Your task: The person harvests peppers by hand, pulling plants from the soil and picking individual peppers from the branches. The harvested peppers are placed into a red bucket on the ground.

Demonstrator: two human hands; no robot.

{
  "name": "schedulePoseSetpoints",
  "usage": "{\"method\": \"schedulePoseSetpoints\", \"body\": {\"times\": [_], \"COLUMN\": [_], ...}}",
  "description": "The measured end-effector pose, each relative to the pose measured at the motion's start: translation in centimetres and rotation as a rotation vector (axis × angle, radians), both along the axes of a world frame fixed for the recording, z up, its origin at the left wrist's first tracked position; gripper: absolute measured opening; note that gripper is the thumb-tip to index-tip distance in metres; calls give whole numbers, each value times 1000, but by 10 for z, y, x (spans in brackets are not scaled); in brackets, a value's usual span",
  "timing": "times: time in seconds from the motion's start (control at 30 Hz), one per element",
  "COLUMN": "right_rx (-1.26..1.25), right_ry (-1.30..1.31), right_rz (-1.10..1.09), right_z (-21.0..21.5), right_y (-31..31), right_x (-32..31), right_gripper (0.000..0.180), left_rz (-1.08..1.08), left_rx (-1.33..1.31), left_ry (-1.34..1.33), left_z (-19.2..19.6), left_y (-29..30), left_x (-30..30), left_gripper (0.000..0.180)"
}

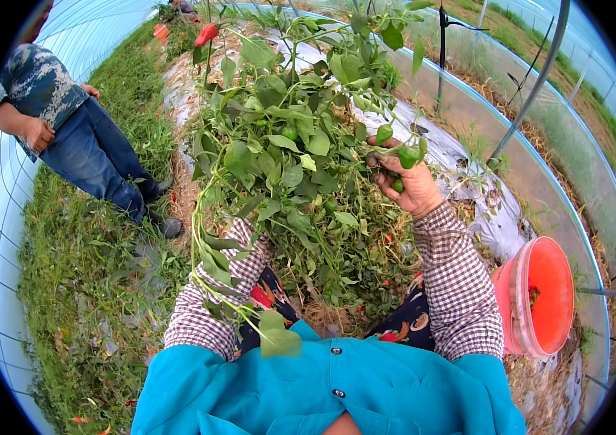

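A leafy pepper plant (286,145) fills the middle, with small green peppers among its leaves. My right hand (413,185) is at the plant's right side, fingers curled round a green pepper (397,185). Against its fingers hang another green pepper (408,156) and a smaller one (384,133) just above. My left forearm (210,304), in a checked sleeve, reaches into the foliage on the left; leaves hide that hand, so its fingers do not show. One red pepper (206,34) hangs at the top of the plant.
An orange-red bucket (507,304), tilted, with something small inside, stands right of my right arm. Another person (98,145) stands at left in the weedy row. Whitish ground film (431,138) runs beside the plants, near the greenhouse's plastic side and metal poles (533,87).
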State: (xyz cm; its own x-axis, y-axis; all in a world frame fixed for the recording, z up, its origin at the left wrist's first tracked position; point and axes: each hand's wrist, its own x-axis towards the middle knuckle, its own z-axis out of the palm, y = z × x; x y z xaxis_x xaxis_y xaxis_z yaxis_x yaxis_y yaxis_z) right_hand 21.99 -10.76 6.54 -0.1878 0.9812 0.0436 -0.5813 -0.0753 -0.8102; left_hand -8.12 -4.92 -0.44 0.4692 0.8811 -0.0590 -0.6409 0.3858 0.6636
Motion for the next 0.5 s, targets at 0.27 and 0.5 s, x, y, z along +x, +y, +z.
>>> {"method": "schedulePoseSetpoints", "body": {"times": [0.27, 0.5], "right_rx": [265, 207], "right_ry": [74, -404], "right_rz": [187, -74], "right_z": [14, 19], "right_y": [-12, -18], "right_x": [-2, -11], "right_gripper": [23, 22], "left_rz": [-89, -254], "left_rx": [66, 208], "left_ry": [22, 64], "left_z": [4, -2], "left_y": [6, 21], "left_x": [40, 73], "left_gripper": [49, 49]}}
